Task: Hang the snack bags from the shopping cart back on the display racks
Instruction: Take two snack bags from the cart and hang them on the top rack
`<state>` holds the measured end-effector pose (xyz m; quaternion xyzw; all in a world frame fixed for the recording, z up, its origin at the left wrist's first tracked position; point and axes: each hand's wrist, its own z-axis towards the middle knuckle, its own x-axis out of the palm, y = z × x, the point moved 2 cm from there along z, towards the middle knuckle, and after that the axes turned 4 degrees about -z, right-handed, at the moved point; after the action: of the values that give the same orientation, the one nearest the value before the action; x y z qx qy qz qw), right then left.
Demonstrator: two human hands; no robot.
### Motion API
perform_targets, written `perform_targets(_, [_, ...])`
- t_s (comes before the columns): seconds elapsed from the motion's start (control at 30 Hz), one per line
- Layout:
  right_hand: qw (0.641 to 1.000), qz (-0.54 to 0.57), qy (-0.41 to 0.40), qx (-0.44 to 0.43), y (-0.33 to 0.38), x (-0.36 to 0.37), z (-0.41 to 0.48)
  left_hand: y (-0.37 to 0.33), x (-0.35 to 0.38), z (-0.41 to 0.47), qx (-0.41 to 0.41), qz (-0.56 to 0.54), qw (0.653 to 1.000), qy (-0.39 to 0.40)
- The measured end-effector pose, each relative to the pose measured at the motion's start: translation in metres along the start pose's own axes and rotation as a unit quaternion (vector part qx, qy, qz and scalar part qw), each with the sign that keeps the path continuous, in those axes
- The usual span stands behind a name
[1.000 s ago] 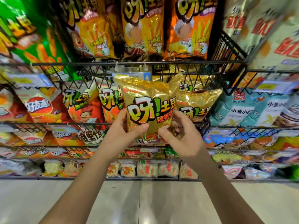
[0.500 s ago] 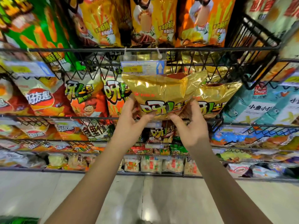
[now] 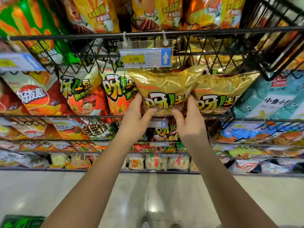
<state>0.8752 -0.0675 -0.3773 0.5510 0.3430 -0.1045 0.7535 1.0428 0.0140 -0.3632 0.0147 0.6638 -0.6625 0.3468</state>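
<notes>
Left hand (image 3: 134,120) and right hand (image 3: 189,122) pinch gold bag (image 3: 164,86).

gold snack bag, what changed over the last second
The gold bag went forward into the wire rack. It had covered part of the price tag; now its top sits just below the tag, level with the second gold bag. Nothing was let go: the left hand and right hand still grip its lower part, thumbs in front. The other bags stayed put.

Shop (snack racks (image 3: 164,32), price tag (image 3: 145,57)).
</notes>
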Motion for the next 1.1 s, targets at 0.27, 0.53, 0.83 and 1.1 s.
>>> perform_targets(0.27, [0.992, -0.111, 0.038, 0.044, 0.004, 0.003, 0.019, -0.002, 0.0, 0.014, -0.039, 0.068, 0.996, 0.048])
perform_targets(0.53, [0.956, -0.289, 0.027, 0.046, -0.001, 0.018, 0.024, 0.009, 0.008, 0.023, -0.084, 0.123, 0.985, 0.084])
perform_targets(0.83, [0.966, -0.25, -0.064, -0.029, -0.006, 0.031, 0.0, 0.006, 0.011, 0.015, -0.088, 0.128, 0.986, 0.054])
perform_targets(1.1, [0.986, -0.144, 0.083, 0.008, 0.012, -0.012, -0.03, -0.024, -0.009, -0.017, -0.078, 0.219, 0.968, 0.099])
